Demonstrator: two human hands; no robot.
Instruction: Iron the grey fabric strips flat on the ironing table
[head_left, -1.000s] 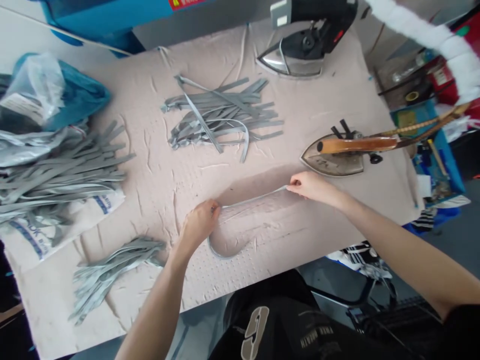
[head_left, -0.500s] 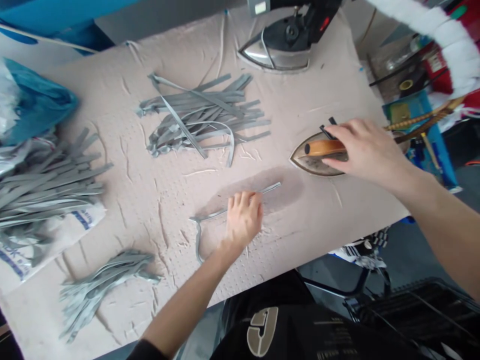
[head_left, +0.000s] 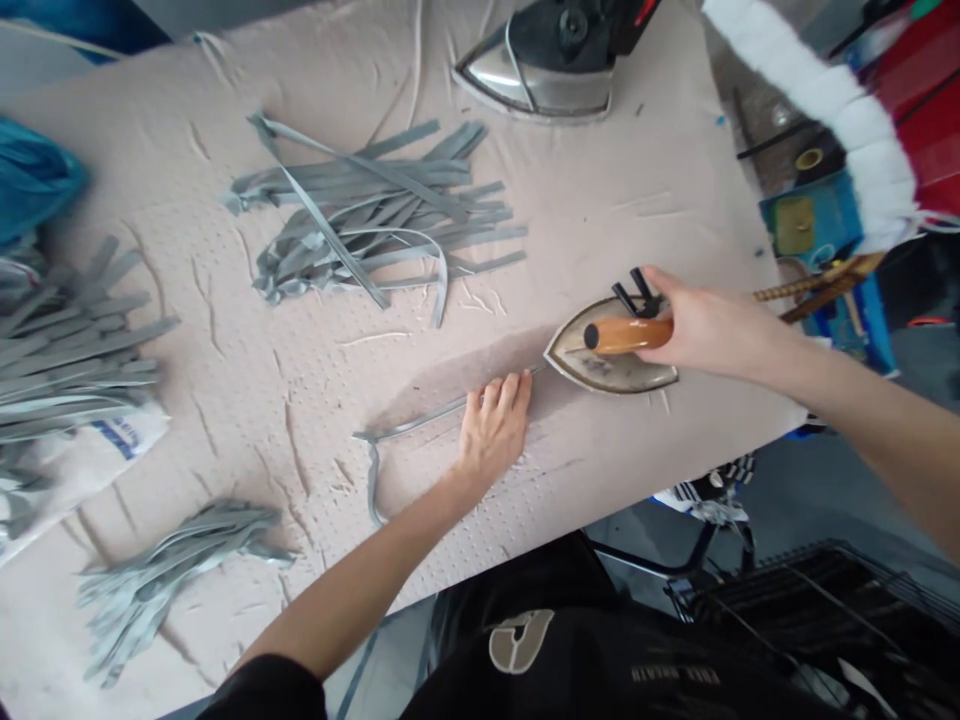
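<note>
My right hand [head_left: 694, 318] is wrapped round the orange handle of an iron [head_left: 611, 345], which rests on the cloth-covered table [head_left: 600, 220]. The iron's tip meets the right end of a thin grey strip [head_left: 427, 417]. My left hand [head_left: 495, 422] presses on that strip with its fingers together, over a darker patch of the cloth. From my left hand the strip runs left, then bends down towards my forearm. Part of the strip is hidden beneath my fingers.
Grey strips [head_left: 367, 210] lie in a bundle at the upper middle, others [head_left: 180, 570] at the lower left and more [head_left: 75, 350] on a plastic bag at the left. A second iron [head_left: 540, 75] stands at the top. A blue tray [head_left: 840, 215] is beyond the right edge.
My right hand has brought the iron left and down, onto the right end of the strip. My left hand has stayed on the strip. The whole view has shifted slightly.
</note>
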